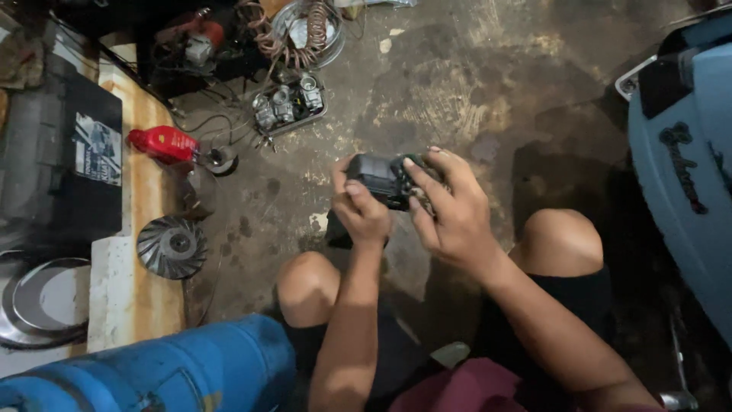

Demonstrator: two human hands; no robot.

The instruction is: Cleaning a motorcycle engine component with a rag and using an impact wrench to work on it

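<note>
Red angle grinder [169,145] lies well left of the hand, finned grey fan disc [171,246] below it. Tray of metal carburettor parts [288,104] up-left, coiled copper tubing [293,38] beyond. Blue cylinder [152,370] lower left; stained concrete floor [473,84].

Your fingers [422,174] cover much of the dark part [379,180] you hold, so you cannot make out its right side or what kind of piece it is. Your left hand [361,212] hides its lower edge. The blue cylinder [152,370] is cut off by the bottom and left edges, and the light blue scooter body [686,175] runs off the right edge. The small metal parts in the tray [288,105] are too small to tell apart. The round pan [42,301] is cut by the left edge.
</note>
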